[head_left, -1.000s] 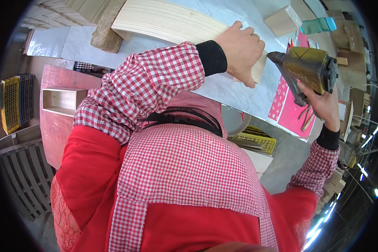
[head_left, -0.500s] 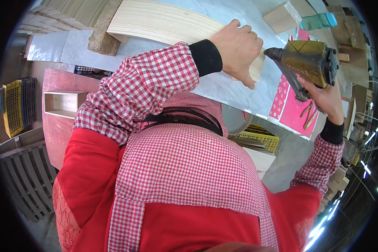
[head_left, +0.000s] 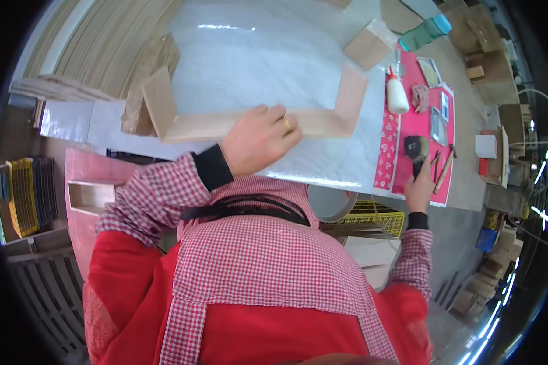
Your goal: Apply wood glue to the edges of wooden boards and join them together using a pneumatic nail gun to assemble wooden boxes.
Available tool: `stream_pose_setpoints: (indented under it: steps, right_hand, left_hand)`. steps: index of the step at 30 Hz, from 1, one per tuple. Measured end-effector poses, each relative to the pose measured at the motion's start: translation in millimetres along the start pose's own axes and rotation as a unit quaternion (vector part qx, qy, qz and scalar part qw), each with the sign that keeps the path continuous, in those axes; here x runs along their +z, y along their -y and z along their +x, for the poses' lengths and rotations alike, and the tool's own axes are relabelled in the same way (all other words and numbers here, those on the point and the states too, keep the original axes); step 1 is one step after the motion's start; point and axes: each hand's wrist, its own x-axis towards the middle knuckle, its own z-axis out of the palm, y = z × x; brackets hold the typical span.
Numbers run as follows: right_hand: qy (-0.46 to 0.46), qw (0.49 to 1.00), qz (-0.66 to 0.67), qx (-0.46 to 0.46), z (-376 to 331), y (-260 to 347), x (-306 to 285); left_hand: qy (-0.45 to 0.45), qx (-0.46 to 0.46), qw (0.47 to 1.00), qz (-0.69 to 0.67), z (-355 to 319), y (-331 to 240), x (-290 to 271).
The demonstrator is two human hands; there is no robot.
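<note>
A pale three-sided wooden box frame (head_left: pixel 201 126) lies on the table, its long board nearest me and its two short end boards pointing away. My left hand (head_left: pixel 260 140) is closed over the middle of that long board, fingers curled across its top edge. Off to the right, my right hand (head_left: pixel 419 190) grips the handle of a dark nail gun (head_left: pixel 416 147), which is seen end-on over the pink mat (head_left: pixel 402 167). Beside it lie a wooden-handled hammer (head_left: pixel 446 170) and what looks like pliers (head_left: pixel 435 164).
A white glue bottle (head_left: pixel 397 96), a crumpled cloth (head_left: pixel 419 97) and a teal bottle (head_left: pixel 426 33) stand at the right. Behind them is a wooden block (head_left: pixel 369 45). Stacked boards (head_left: pixel 97 48) and a tape-wrapped block (head_left: pixel 146 85) fill the left. A small wooden box (head_left: pixel 92 197) sits lower left.
The nail gun has gone from above the frame's right end down to the pink mat, still in my right hand. My left hand has moved left, and the frame is turned, its end boards now showing.
</note>
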Motion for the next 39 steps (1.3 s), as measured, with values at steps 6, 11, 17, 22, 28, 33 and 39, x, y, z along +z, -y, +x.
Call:
stream_pose_setpoints:
  steps: [6, 11, 17, 22, 28, 33, 39]
  right_hand:
    - [0.029, 0.995, -0.03, 0.086, -13.1, 1.3, 30.3]
    - [-0.116, 0.992, 0.039, -0.021, 48.4, 30.5, 19.1]
    - [-0.147, 0.98, 0.083, 0.102, 161.2, 74.2, 93.2]
    - [-0.134, 0.961, 0.206, 0.129, 174.7, 45.8, 117.3]
    - [-0.123, 0.816, 0.56, 0.069, 130.0, 88.7, 28.4]
    - [-0.137, 0.823, 0.549, 0.049, 76.4, 165.2, -27.9]
    - [-0.073, 0.832, 0.547, -0.058, 38.7, 259.2, -17.5]
  left_hand:
    - [0.051, -0.051, 0.995, -0.063, -34.4, -11.2, 54.5]
    - [0.051, -0.143, 0.988, -0.017, -25.9, -6.4, 58.0]
    - [0.143, -0.176, 0.974, 0.007, -26.6, -1.4, 58.0]
    - [0.141, -0.174, 0.975, -0.004, -45.5, -10.0, 56.7]
    - [0.102, -0.158, 0.982, 0.002, -42.0, -6.2, 89.1]
    - [0.072, -0.138, 0.987, -0.032, -0.4, 7.1, 119.3]
    - [0.058, -0.161, 0.985, 0.003, -5.9, 0.8, 111.1]
